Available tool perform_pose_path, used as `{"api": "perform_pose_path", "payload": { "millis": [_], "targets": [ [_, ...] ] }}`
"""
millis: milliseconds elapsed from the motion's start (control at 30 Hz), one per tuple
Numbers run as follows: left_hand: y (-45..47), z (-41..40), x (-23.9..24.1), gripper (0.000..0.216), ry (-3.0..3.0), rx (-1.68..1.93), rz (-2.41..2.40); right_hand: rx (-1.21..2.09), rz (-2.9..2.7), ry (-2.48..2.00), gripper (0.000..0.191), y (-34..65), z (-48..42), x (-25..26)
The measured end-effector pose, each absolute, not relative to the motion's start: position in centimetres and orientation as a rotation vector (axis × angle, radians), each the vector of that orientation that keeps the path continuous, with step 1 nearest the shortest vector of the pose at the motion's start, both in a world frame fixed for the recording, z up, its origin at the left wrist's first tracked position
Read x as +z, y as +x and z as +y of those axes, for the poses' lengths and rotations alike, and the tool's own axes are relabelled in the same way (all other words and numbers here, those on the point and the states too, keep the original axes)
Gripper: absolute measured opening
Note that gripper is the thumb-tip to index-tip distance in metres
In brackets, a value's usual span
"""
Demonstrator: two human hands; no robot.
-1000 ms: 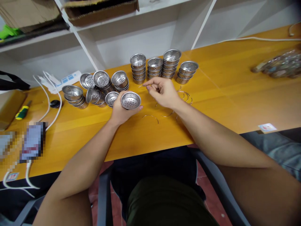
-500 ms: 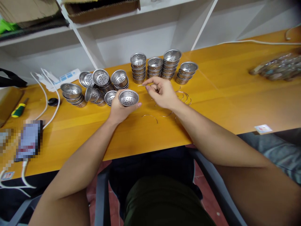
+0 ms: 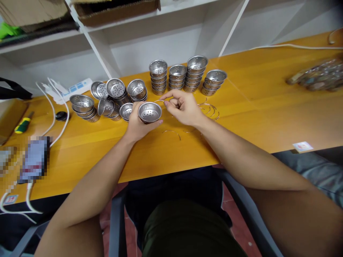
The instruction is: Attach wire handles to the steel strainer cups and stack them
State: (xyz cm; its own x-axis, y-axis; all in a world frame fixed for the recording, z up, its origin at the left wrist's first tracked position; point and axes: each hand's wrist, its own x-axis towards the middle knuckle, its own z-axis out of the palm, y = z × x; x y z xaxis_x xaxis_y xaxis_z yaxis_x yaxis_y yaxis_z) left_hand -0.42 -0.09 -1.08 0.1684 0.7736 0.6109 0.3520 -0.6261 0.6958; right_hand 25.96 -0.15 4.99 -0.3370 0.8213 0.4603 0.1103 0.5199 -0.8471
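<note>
A perforated metal cup [image 3: 150, 113] is held above the table by my left hand [image 3: 137, 123], fingers curled round its side and thumb in front. My right hand [image 3: 184, 107] pinches a thin curved wire [image 3: 159, 101] between thumb and forefinger. The wire's free end points at the cup's rim; whether they touch I cannot tell. More curved wires [image 3: 211, 111] lie on the table beyond and beside my right wrist, and one single wire [image 3: 173, 132] lies between my forearms.
Stacks of similar cups [image 3: 158, 76] stand at the back of the orange table [image 3: 160, 157], with a looser cluster [image 3: 115, 89] to the left. A phone [image 3: 34, 159], screwdriver [image 3: 23, 125] and power strip [image 3: 77, 87] are further left. A clear plastic bag [image 3: 318, 76] lies right.
My right hand has lowered slightly and brought the wire closer to the cup. The cup in my left hand has shifted a little to the right.
</note>
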Motion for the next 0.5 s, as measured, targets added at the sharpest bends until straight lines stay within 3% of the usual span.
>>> {"api": "perform_pose_path", "payload": {
  "millis": [333,500],
  "targets": [
    [0.26,-0.04,-1.46,0.1,2.035,1.438,1.012,0.875,-1.796,-0.687,0.023,25.65,0.23,4.29],
    [0.44,-0.22,-1.47,0.09,2.078,1.419,0.858,0.885,-1.782,-0.683,0.019,25.74,0.46,4.15]
  ]
}}
